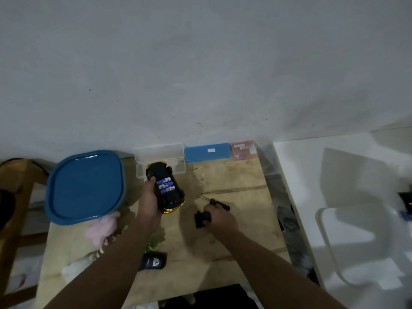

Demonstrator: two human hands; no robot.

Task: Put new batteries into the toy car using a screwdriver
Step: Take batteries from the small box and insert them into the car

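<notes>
The car (pixel 165 190), black with gold trim, is held upside down above the table (pixel 236 233), its underside facing the camera. Its battery bay is uncovered and holds three blue-and-white batteries (pixel 166 185) lying side by side. The left hand (pixel 149 200) grips the car along its left flank, the grip clamped on the body with a fingertip curled over the edge next to the uppermost battery. To the right of the car, well apart from it, the right hand (pixel 219 216) rests low on the table with its grip closed on a small black cover (pixel 201 218), thumb and fingers pinching its right edge. The screwdriver (pixel 215 202), with a black handle and a thin metal shaft pointing up-left, lies on the table just beyond the right hand's knuckles; whether it touches the hand cannot be told. Behind the car, against the wall (pixel 200 63), stands a clear box (pixel 160 159), with a blue case (pixel 207 152) beside it to the right and a pink packet (pixel 244 150) beside that. A tub with a blue lid (pixel 85 186) stands at the left of the table, a pink plush (pixel 103 228) below it. A small black object (pixel 153 261) with white print lies near the table's near edge, between the two forearms. A white surface (pixel 347 197) stands to the right.
</notes>
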